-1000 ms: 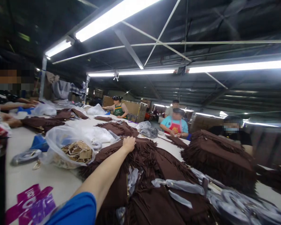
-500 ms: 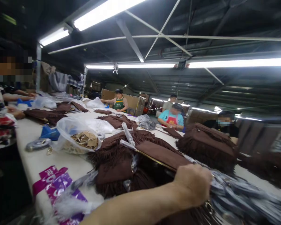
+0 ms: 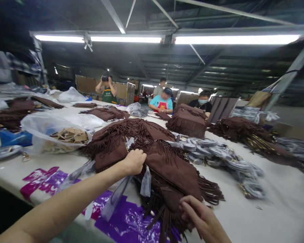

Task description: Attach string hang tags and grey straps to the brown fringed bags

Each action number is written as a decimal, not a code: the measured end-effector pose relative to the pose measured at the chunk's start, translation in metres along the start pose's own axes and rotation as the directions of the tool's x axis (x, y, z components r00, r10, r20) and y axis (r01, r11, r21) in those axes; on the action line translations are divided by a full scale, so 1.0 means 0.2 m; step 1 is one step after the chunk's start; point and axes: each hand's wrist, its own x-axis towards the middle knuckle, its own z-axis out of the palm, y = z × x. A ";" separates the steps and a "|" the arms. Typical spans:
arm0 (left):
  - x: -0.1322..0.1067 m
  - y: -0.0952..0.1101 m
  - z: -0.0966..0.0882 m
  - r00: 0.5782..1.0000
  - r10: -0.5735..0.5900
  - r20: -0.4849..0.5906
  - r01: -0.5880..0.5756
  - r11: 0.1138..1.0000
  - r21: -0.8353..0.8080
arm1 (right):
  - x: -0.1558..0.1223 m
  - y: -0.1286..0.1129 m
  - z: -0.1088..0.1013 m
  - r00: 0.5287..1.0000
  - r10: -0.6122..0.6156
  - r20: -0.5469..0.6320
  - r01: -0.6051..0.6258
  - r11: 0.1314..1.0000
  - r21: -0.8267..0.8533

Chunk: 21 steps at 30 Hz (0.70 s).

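A dark brown fringed bag [image 3: 174, 165] lies in front of me, its long tassels hanging toward the table's near edge. My left hand [image 3: 136, 162] is closed on the bag's upper left edge. Beside that hand, a plastic-wrapped piece [image 3: 146, 182] dangles from the bag. At the bag's lower right edge is my right hand [image 3: 199, 214], its fingers loosely bent and apart; I see nothing held in it. More brown fringed bags [image 3: 131, 130] are heaped just behind the one I grip.
Plastic-wrapped grey straps [image 3: 215, 152] lie to the right. A clear plastic bag [image 3: 31, 131] of tan pieces stands left, near blue plastic [image 3: 15, 137]. Purple printed film [image 3: 126, 219] covers the near table edge. Further bags [image 3: 186, 119] are stacked ahead; several people sit or stand across the table.
My view has swung right. The brown bag has come down nearer to me with my left hand on it, and my right hand has come into view. A person opposite has raised both hands headward.
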 end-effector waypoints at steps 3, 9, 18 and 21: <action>-0.02 -0.03 0.09 0.999 -0.043 0.005 0.042 0.999 0.033 | 0.18 -0.27 0.22 0.976 -0.218 0.024 0.213 0.915 -0.342; 0.06 0.01 0.13 1.000 -0.006 -0.009 0.006 0.999 0.032 | 0.40 -0.52 0.51 0.987 -0.152 0.051 0.125 0.529 -0.839; 0.13 -0.03 -0.02 0.995 0.073 -0.074 -0.074 0.997 -0.010 | 0.41 -0.51 0.08 0.980 -0.142 0.140 0.187 0.401 -0.897; 0.12 -0.04 0.00 0.995 0.073 -0.075 -0.076 0.996 -0.039 | 0.33 -0.28 -0.18 0.985 -0.149 0.092 0.141 0.367 -0.919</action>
